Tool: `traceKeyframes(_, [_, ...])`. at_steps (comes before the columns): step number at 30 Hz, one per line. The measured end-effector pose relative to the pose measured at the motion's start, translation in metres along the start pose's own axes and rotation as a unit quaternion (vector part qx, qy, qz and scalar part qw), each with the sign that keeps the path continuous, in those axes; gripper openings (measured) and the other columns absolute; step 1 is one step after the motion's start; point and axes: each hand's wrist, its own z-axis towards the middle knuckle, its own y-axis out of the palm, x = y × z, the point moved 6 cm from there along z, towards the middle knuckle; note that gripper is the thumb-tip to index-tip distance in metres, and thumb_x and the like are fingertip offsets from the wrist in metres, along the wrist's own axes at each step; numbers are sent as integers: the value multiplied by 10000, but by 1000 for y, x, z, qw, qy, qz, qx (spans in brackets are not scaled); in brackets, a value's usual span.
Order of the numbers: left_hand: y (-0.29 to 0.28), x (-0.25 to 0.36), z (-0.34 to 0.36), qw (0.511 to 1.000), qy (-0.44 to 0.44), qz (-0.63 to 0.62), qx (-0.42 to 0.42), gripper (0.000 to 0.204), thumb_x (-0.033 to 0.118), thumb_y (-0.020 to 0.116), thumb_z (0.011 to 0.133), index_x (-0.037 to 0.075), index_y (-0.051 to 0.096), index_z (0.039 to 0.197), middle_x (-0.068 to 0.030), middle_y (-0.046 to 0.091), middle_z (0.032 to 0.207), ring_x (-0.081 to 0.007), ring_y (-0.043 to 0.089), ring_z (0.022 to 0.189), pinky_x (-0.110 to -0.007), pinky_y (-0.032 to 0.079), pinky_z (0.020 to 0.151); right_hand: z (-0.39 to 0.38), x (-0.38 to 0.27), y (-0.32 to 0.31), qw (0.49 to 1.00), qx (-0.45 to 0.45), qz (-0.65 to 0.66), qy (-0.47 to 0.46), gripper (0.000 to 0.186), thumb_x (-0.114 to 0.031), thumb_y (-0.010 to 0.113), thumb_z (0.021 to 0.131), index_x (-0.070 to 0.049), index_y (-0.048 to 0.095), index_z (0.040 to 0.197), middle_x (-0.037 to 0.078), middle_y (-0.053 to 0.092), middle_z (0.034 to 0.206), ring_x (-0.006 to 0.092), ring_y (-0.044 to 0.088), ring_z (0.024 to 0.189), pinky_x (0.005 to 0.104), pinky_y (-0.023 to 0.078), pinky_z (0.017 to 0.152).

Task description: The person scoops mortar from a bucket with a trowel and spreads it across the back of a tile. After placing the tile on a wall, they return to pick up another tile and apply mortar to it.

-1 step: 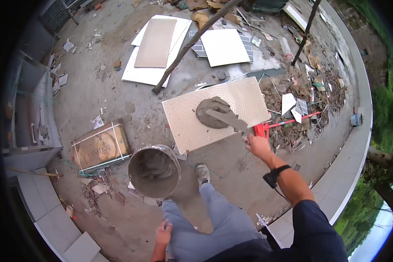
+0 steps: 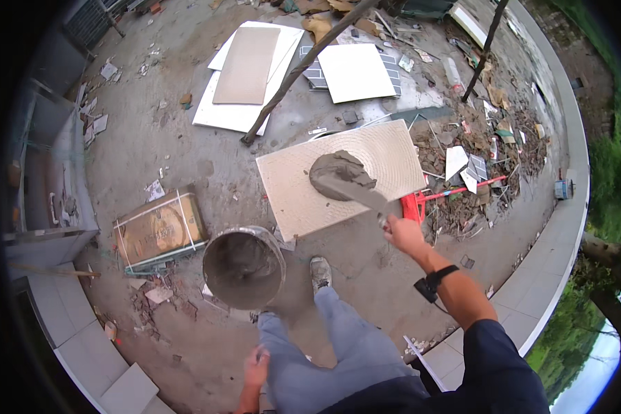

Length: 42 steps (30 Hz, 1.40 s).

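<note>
While one round, mortar-smeared bucket stands leftmost, the left hand hangs by the thigh, too blurred to tell whether it holds anything. One ridged beige tile bears one lumpy grey mound; over it reaches one flat trowel (handle mostly hidden), clamped in the right hand, well apart from the left.

The mortar looks damp, lumpy and matt, on a matt tile with finely ridged texture. The trowel has a metal blade dulled by grey smears. The bucket is crusted and rough. At left, the carton is brown cardboard; far off, the pole looks like rough wood, the white slab smooth. The trousers are matt cloth.
</note>
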Motion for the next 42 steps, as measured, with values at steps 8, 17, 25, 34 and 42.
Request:
traceKeyframes(8, [15, -132, -5, 996, -70, -16, 43, 376, 230, 613, 863, 20, 586, 1173, -213, 643, 1077, -263, 628, 1035, -359, 473, 892, -68, -196, 90, 977, -122, 69, -163, 271, -289, 581, 840, -43, 528, 942, 177, 650, 716, 375, 643, 663, 483, 514, 610])
traceKeyframes(17, [77, -226, -29, 975, -122, -179, -51, 358, 209, 601, 894, 57, 552, 1215, -123, 627, 1111, -205, 588, 1064, -320, 448, 930, -62, -248, 270, 969, -184, 49, -156, 228, -230, 453, 931, -37, 438, 1051, 227, 656, 847, 394, 651, 797, 486, 510, 662])
traceKeyframes(25, [5, -310, -48, 969, -116, -216, 39, 347, 215, 608, 868, 47, 585, 1172, -82, 646, 1000, -166, 590, 956, -315, 466, 846, -157, -195, 153, 958, -277, -5, -75, 251, -223, 479, 916, -100, 450, 1134, 197, 668, 895, 403, 645, 838, 484, 506, 700])
traceKeyframes(34, [41, -282, -8, 986, -118, -113, -27, 307, 151, 593, 887, 10, 577, 1160, -52, 642, 955, -141, 606, 876, -280, 479, 813, -114, -285, 188, 943, -248, 208, -75, 317, -321, 578, 826, -91, 579, 1044, 216, 650, 959, 394, 612, 970, 477, 490, 779])
traceKeyframes(42, [15, -237, -23, 980, -45, -193, -2, 322, 179, 616, 887, 15, 588, 1163, -83, 673, 943, -167, 628, 906, -296, 478, 826, -148, -182, 238, 941, -258, 219, -12, 550, -546, 565, 844, -13, 605, 973, 211, 660, 900, 380, 636, 876, 451, 494, 748])
